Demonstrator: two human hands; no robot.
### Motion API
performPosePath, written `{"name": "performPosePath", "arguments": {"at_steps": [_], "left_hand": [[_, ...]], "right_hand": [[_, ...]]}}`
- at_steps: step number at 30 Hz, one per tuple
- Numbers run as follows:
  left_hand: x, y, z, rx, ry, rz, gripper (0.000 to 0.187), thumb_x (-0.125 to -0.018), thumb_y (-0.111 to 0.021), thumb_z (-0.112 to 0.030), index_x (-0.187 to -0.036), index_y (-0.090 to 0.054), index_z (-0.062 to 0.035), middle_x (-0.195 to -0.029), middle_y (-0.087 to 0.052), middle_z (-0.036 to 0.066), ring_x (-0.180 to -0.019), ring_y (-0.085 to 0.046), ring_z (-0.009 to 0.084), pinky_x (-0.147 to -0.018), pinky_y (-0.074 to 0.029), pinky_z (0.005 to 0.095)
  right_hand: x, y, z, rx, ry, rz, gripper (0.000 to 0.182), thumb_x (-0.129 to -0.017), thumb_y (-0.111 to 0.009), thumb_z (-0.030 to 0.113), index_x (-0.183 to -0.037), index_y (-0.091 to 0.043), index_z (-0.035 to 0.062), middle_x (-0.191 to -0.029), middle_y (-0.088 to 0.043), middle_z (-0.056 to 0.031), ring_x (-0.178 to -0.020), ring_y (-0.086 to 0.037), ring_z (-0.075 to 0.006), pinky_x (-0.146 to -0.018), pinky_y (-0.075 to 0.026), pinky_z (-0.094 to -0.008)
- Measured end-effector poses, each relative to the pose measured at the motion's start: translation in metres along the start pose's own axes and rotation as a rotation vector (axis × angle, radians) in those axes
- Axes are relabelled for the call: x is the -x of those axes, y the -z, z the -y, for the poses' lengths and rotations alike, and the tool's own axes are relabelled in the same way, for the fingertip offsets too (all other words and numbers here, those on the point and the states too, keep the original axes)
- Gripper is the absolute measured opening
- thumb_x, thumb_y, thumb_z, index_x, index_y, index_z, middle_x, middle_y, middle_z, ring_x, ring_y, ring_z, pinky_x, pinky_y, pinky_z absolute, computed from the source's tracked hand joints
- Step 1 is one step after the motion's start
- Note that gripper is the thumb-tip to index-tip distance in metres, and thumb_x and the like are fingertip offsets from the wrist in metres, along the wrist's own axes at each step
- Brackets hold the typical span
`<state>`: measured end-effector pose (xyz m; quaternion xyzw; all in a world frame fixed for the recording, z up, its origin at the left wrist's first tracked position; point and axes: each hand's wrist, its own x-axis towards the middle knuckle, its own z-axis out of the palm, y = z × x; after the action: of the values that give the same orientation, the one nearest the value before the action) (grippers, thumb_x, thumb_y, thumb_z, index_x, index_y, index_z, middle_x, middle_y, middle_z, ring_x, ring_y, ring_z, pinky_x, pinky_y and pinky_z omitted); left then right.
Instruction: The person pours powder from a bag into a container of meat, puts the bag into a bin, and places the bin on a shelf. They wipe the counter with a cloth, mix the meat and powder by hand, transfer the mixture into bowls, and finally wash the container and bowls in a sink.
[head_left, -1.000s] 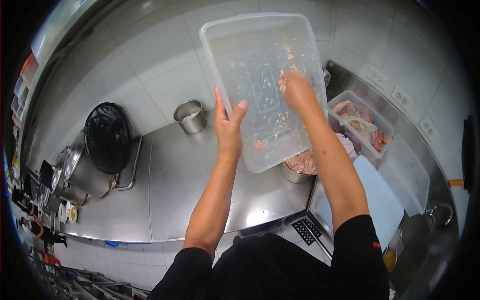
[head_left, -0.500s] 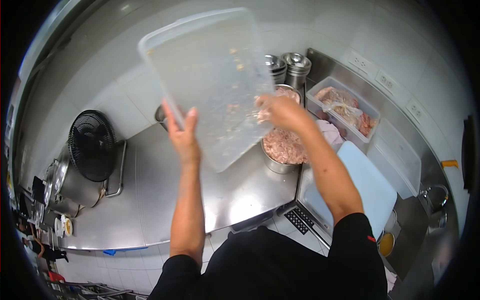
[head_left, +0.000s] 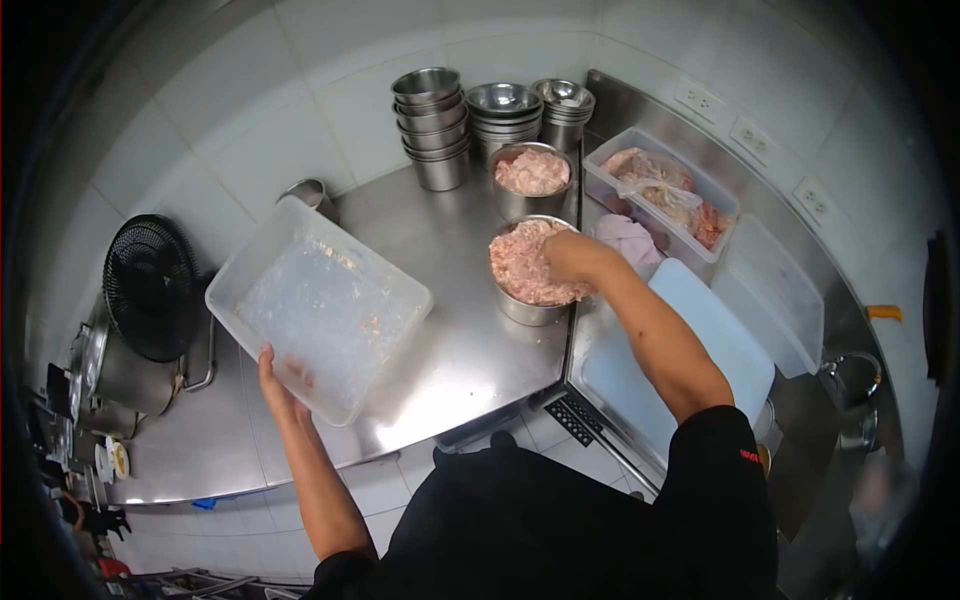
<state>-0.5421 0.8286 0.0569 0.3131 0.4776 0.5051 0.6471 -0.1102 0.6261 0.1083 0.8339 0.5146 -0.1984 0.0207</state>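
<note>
My left hand holds a translucent plastic container by its lower left side, with the thumb on the near rim and the fingers behind. Bits of meat cling to the container's inside. My right hand touches the minced meat at the right side of a round steel pot; its fingertips are hidden, so I cannot make out what they grip. Behind that pot stands a second steel pot with pale meat pieces.
Stacked steel pots and bowls line the wall. At right are a bin of bagged meat, a pink cloth, a blue board and a sink tap. A black fan stands left.
The plastic container has moved down and left in my left hand and tilted flatter. My right hand has left the container and come down to the minced meat in the near pot.
</note>
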Motion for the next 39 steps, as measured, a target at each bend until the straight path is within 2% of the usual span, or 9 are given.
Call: {"name": "performPosePath", "arguments": {"at_steps": [3, 7, 10, 13, 16, 22, 27, 31, 39], "left_hand": [[-0.012, 0.015, 0.009, 0.006, 0.064, 0.024, 0.046, -0.080, -0.067, -0.050, -0.108, -0.053, -0.0163, -0.075, -0.053, 0.000, -0.061, -0.052, 0.0143, -0.046, -0.038, 0.0325], [-0.024, 0.027, 0.022, 0.021, 0.137, 0.052, 0.048, -0.081, -0.066, -0.053, -0.108, -0.054, -0.0152, -0.072, -0.051, 0.000, -0.057, -0.052, 0.0154, -0.043, -0.039, 0.0348], [-0.054, 0.053, 0.040, 0.000, 0.158, 0.202, 0.056, -0.082, -0.065, -0.054, -0.119, -0.054, -0.0131, -0.086, -0.060, 0.006, -0.076, -0.062, 0.0203, -0.057, -0.050, 0.0388], [-0.052, 0.048, 0.040, -0.254, -0.004, 0.128, 0.069, -0.082, -0.064, -0.054, -0.134, -0.049, -0.0105, -0.116, -0.061, 0.013, -0.107, -0.061, 0.0269, -0.084, -0.050, 0.0444], [-0.045, 0.046, 0.036, -0.453, 0.043, 0.025, 0.080, -0.081, -0.065, -0.054, -0.144, -0.041, -0.0087, -0.140, -0.049, 0.015, -0.126, -0.048, 0.0306, -0.101, -0.038, 0.0452], [-0.035, 0.042, 0.033, -0.466, 0.013, 0.050, 0.082, -0.080, -0.065, -0.053, -0.145, -0.040, -0.0087, -0.141, -0.048, 0.014, -0.127, -0.048, 0.0317, -0.102, -0.037, 0.0457], [-0.041, 0.042, 0.039, -0.412, 0.002, 0.041, 0.071, -0.083, -0.062, -0.050, -0.137, -0.048, -0.0059, -0.130, -0.055, 0.014, -0.118, -0.053, 0.0278, -0.099, -0.040, 0.0408], [-0.046, 0.049, 0.043, -0.381, 0.001, 0.085, 0.081, -0.082, -0.063, -0.054, -0.142, -0.042, -0.0037, -0.138, -0.050, 0.017, -0.124, -0.049, 0.0317, -0.102, -0.040, 0.0415], [-0.038, 0.042, 0.039, -0.372, -0.003, 0.033, 0.067, -0.084, -0.063, -0.048, -0.133, -0.051, -0.0019, -0.127, -0.056, 0.014, -0.117, -0.052, 0.0262, -0.100, -0.039, 0.0378]], "right_hand": [[0.012, 0.013, -0.031, -0.269, 0.421, -0.210, 0.023, -0.080, -0.065, 0.018, -0.100, -0.073, 0.0079, -0.103, -0.067, -0.0230, -0.092, -0.066, -0.0369, -0.080, -0.052, -0.0434], [0.061, 0.023, -0.030, 0.062, 0.116, -0.160, 0.027, -0.080, -0.066, 0.018, -0.106, -0.069, 0.0084, -0.095, -0.069, -0.0205, -0.088, -0.066, -0.0379, -0.076, -0.052, -0.0455], [0.068, -0.006, -0.044, 0.104, 0.116, -0.201, 0.031, -0.078, -0.063, 0.010, -0.109, -0.065, 0.0081, -0.092, -0.069, -0.0204, -0.088, -0.066, -0.0378, -0.076, -0.052, -0.0471], [0.058, -0.006, -0.050, 0.055, 0.114, -0.207, 0.029, -0.077, -0.063, 0.009, -0.106, -0.063, 0.0072, -0.092, -0.068, -0.0211, -0.088, -0.066, -0.0386, -0.075, -0.052, -0.0483], [0.041, 0.008, -0.043, 0.061, 0.158, -0.216, 0.029, -0.077, -0.062, 0.007, -0.106, -0.064, 0.0071, -0.092, -0.068, -0.0222, -0.087, -0.066, -0.0394, -0.075, -0.051, -0.0487], [-0.015, -0.025, -0.045, 0.053, 0.217, -0.303, 0.017, -0.078, -0.064, 0.010, -0.094, -0.064, 0.0045, -0.082, -0.066, -0.0202, -0.081, -0.065, -0.0390, -0.071, -0.050, -0.0458], [0.033, 0.027, -0.037, -0.252, 0.137, -0.287, 0.010, -0.078, -0.063, 0.008, -0.087, -0.065, 0.0040, -0.079, -0.067, -0.0176, -0.078, -0.066, -0.0355, -0.068, -0.050, -0.0436], [0.041, 0.018, -0.015, 0.035, 0.223, -0.102, 0.024, -0.076, -0.063, 0.007, -0.100, -0.069, 0.0031, -0.096, -0.068, -0.0225, -0.091, -0.066, -0.0376, -0.081, -0.052, -0.0439], [-0.016, -0.021, -0.023, 0.117, 0.033, -0.146, 0.021, -0.072, -0.061, 0.003, -0.090, -0.071, 0.0005, -0.092, -0.069, -0.0245, -0.088, -0.069, -0.0361, -0.077, -0.055, -0.0431]]}}
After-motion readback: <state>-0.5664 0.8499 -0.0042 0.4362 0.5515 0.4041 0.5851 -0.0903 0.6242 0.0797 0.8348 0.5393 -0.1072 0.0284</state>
